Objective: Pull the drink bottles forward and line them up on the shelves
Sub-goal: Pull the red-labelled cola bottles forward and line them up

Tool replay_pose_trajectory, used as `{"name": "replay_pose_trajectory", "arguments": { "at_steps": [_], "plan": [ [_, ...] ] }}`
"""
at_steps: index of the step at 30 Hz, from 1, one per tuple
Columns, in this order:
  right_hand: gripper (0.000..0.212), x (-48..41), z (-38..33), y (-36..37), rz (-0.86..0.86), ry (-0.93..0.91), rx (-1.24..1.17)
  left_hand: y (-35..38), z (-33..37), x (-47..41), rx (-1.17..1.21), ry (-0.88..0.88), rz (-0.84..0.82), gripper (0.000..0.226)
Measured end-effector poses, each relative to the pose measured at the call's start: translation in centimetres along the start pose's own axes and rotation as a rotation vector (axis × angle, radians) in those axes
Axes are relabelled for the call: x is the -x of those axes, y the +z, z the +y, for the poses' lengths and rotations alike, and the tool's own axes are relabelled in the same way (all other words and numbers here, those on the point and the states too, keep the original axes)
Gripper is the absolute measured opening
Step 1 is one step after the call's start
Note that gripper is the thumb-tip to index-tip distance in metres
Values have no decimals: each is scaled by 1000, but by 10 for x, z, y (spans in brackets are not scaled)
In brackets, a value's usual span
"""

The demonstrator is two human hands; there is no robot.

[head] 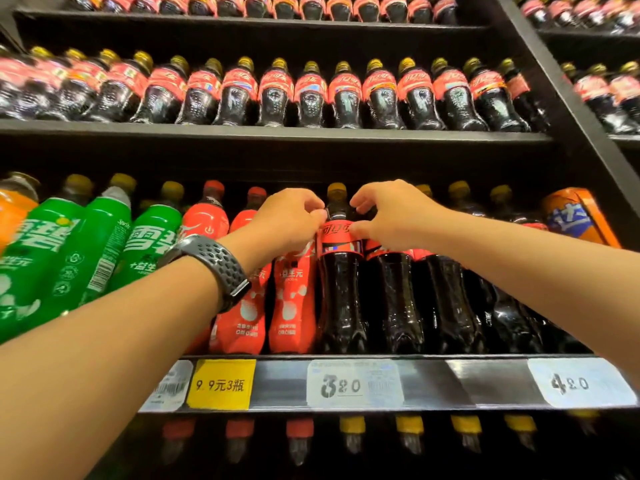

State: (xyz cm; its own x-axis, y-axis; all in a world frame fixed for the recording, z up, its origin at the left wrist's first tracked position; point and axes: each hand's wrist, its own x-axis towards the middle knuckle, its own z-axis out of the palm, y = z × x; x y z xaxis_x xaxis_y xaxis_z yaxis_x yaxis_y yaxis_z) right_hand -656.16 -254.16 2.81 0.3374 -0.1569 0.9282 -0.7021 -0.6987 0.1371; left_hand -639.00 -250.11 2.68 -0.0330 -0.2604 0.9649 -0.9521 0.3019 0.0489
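Both hands meet on one cola bottle [341,271]. The left hand [287,220] pinches its shoulder; the right hand [388,216] pinches its red label.

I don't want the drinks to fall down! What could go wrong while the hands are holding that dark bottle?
1. Both hands, the left hand and the right hand, pinch the cola bottle high up near its red label. A quick tug from there might tip it over the shelf edge.
2. It stands tight against the red bottle and another dark bottle, so pulling it could drag or wobble them.
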Motion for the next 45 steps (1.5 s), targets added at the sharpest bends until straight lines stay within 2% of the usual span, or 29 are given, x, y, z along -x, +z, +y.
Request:
{"name": "replay_pose_trajectory", "arguments": {
  "at_steps": [4,7,10,13,16,18,20,24,26,30,32,36,45],
  "plan": [
    [31,-9,-8,0,149,-93,-29,-21,-22,2,-278,38,187,28],
    [31,-20,-22,4,128,-140,-77,-41,-40,6,-411,32,242,30],
    [35,-31,-37,14,41,-144,-16,-56,-55,10,-434,-30,183,35],
    [44,-35,-49,25,117,-113,138,-62,-61,16,-575,9,83,49],
    [59,-37,-63,33,154,-100,301,-63,-64,20,-774,100,61,58],
    [67,-38,-70,37,121,-85,369,-65,-66,20,-741,127,64,56],
    [71,-40,-76,39,84,-45,407,-68,-68,20,-612,143,62,52],
    [64,-44,-84,36,-10,41,420,-69,-74,18,-390,115,19,56],
    [63,-46,-91,33,-91,79,432,-68,-79,15,-438,148,17,61],
    [58,-47,-104,25,-253,112,446,-61,-86,15,-652,210,-16,95],
    [62,-47,-108,23,-303,115,463,-59,-88,16,-685,235,-15,104],
    [61,-49,-103,18,-257,201,295,-63,-88,14,-537,179,-44,100],
    [77,-48,-93,11,-181,296,104,-69,-79,16,-459,124,-103,89]
  ]
}}
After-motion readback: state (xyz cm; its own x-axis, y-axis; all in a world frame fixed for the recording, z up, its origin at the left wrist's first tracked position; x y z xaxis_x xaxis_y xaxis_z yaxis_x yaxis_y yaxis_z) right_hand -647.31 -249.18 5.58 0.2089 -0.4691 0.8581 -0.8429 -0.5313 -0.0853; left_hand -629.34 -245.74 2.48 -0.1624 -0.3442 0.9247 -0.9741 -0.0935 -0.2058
